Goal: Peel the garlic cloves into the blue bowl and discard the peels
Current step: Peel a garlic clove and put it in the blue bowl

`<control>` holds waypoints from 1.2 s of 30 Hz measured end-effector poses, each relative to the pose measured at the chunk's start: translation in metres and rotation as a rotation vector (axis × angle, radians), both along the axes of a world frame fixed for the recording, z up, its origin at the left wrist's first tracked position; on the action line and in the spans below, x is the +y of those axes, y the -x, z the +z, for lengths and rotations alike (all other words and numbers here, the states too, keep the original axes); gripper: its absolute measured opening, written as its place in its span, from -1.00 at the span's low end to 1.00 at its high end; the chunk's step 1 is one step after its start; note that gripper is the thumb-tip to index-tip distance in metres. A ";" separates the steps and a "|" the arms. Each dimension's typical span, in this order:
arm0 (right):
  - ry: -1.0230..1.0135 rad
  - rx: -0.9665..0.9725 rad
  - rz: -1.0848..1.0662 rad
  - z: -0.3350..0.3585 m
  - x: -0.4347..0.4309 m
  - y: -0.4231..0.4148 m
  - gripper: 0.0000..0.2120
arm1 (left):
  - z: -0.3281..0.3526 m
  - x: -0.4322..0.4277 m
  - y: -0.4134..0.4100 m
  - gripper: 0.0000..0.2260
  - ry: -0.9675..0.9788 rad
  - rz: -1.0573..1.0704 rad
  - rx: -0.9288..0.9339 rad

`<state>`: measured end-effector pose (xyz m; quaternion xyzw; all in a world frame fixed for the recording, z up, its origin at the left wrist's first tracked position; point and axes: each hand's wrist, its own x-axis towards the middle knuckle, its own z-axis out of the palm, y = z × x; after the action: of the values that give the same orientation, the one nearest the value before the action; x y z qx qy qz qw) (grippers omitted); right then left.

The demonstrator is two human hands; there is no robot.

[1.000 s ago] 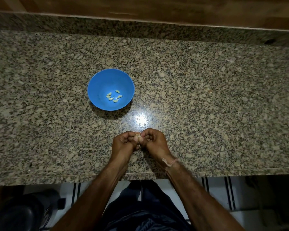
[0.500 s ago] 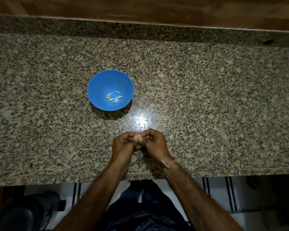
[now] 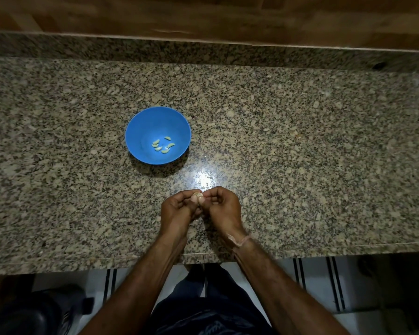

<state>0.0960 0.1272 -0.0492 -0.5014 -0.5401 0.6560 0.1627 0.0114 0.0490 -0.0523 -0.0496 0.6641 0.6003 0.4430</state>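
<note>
A speckled granite counter [image 3: 300, 165], polished, mottled in tan, grey and black, fills most of the view. A wooden panel [image 3: 203, 15] runs along its far edge, well beyond the blue bowl [image 3: 143, 126]. The bowl is round, smooth and matte, like plastic, and stands upright on the counter left of centre. A bright patch of glare [image 3: 203, 180] lies on the stone just nearer than the bowl and to its right. Nearer again than the bowl, above the counter's front edge, the left hand [image 3: 179, 209] and right hand [image 3: 224, 206] meet knuckle to knuckle. Both have their fingers curled in, and their fingertips pinch one garlic clove [image 3: 198, 195] between them. That clove shows only as a small pale, papery lump at the fingertips. It is too small and too covered to tell which way its long axis runs or where its tip points. A thin pale thread [image 3: 240, 240] circles the right wrist. Inside the bowl, on its floor toward the side nearest the hands, lie about five peeled cloves [image 3: 158, 148]. They are pale yellow-green, smooth and crescent-shaped, set in a loose ring with their long axes pointing different ways.
</note>
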 end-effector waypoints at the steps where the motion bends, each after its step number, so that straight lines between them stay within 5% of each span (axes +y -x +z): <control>1: -0.015 0.008 -0.012 0.000 -0.001 -0.001 -0.89 | 0.002 0.001 -0.001 -0.85 0.000 0.004 -0.003; 9: -0.064 0.009 -0.065 -0.008 0.002 -0.004 -0.93 | 0.010 0.008 0.000 -0.87 0.006 0.048 0.029; 14: -0.139 -0.009 -0.021 0.000 0.020 -0.030 -0.96 | 0.014 0.016 0.012 -0.94 0.207 -0.294 0.772; 17: -0.203 -0.097 -0.001 -0.002 0.022 -0.047 -0.96 | 0.006 0.030 0.019 -0.89 0.275 -0.441 0.989; 26: -0.486 -0.326 0.171 -0.010 0.016 -0.063 -0.87 | 0.001 0.003 -0.007 -0.64 0.326 -0.400 1.113; 36: -0.548 -0.431 0.263 -0.006 0.023 -0.056 -0.79 | -0.020 -0.019 -0.031 -0.70 0.371 -0.529 1.092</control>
<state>0.1519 0.1498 -0.0552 -0.4924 -0.7773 0.3816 0.0879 0.0426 0.0296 -0.0721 0.3535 0.8771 0.2842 0.1580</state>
